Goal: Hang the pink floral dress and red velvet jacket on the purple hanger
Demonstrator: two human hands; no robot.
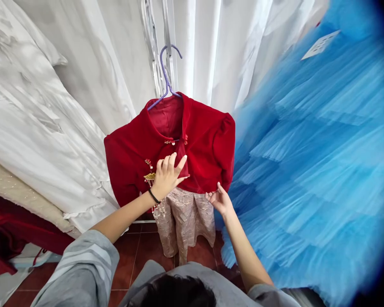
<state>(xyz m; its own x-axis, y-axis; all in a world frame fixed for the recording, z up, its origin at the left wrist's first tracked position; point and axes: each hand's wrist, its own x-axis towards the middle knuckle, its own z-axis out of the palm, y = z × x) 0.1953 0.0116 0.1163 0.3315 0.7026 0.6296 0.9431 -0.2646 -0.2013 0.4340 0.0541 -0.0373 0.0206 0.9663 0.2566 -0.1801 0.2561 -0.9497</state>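
Note:
A red velvet jacket [201,123] with a stand collar hangs from a purple hanger [166,79]. My left hand [165,177], a black band at its wrist, lies over the jacket's front with fingers spread, beside the loose front edge. Next to it dangles a gold fan-shaped ornament [149,176] with beaded tassels, partly covered by the hand. At the jacket's lower hem, my right hand [220,199] has its thumb in front and its fingers curled at the edge, closed on the fabric. Below the hem shows a pale pink, shimmering skirt [188,217].
White garments [45,115] hang on the left, above a beige sparkly cloth [22,194] and dark red fabric [25,221]. A blue layered tulle dress [307,170] fills the right side. White curtains [205,47] and a metal rail [155,51] stand behind, over red floor tiles [128,251].

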